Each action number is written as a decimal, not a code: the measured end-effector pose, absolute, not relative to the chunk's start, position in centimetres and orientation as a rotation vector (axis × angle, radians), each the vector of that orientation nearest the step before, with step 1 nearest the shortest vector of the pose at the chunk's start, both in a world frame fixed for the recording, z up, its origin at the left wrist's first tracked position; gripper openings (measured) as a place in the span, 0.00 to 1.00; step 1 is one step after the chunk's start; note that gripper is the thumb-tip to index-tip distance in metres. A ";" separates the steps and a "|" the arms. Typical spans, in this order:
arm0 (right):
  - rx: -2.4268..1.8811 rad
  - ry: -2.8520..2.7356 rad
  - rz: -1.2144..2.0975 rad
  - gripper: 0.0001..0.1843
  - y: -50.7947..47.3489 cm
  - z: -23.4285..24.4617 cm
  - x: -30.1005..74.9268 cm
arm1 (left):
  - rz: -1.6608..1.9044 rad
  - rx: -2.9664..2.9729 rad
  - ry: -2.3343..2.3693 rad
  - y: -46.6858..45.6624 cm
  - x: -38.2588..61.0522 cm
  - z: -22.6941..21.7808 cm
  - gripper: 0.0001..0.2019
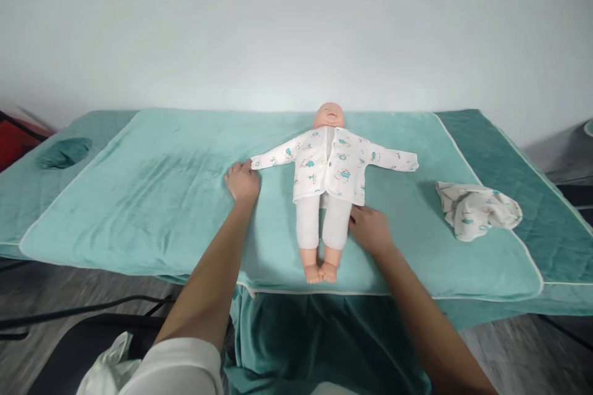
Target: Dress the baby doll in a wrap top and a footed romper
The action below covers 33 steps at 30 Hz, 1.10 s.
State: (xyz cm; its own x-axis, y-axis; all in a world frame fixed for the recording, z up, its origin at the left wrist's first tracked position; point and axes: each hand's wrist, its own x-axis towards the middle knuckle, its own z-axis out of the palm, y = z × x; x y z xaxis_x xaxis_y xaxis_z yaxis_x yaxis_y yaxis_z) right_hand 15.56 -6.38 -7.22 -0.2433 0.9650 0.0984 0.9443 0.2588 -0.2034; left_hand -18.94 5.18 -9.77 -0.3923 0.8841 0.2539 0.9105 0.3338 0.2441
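A baby doll (pixel 329 116) lies on its back with its head away from me and its arms spread. It wears a white printed jacket (pixel 309 163) and white trousers (pixel 307 222); its feet are bare. My left hand (pixel 243 181) is at the cuff of the jacket sleeve on the left, its fingers closed on the cuff's edge. Beside the doll's hip, just below the jacket hem, my right hand (pixel 371 229) touches the trouser leg with curled fingers. Its fingertips are partly hidden, so what they grip does not show.
A crumpled printed white cloth (pixel 477 210) lies to the right on the green padded cover (pixel 176 210). Behind the bed stands a white wall (pixel 278 37). A small dark green cloth item (pixel 65 153) is at the far left. Below left, a black chair (pixel 92 352) holds pale fabric.
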 end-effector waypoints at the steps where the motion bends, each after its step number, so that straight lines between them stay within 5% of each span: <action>1: -1.756 -2.316 0.153 0.14 -6.5 -7.4 15.7 | -0.552 -1.691 -2.509 5.2 -18.9 -9.7 0.24; 10: -1.370 -2.039 0.323 0.15 -8.2 -8.6 17.6 | -0.576 -1.711 -2.525 5.1 -18.9 -9.6 0.25; 16: -1.367 -1.727 0.093 0.17 -7.6 -8.7 17.2 | -0.571 -1.710 -2.517 5.1 -19.1 -9.8 0.25; 24: -1.416 -1.519 0.204 0.16 -6.7 -9.1 17.7 | -0.582 -1.711 -2.516 5.0 -19.0 -9.5 0.25; 30: -1.192 -1.340 0.725 0.24 -6.0 -8.9 18.2 | -0.649 -1.704 -2.511 5.1 -19.0 -9.7 0.25; 33: -1.116 -0.837 1.115 0.19 -3.0 -8.6 19.0 | -0.719 -1.690 -2.506 5.2 -19.0 -9.8 0.25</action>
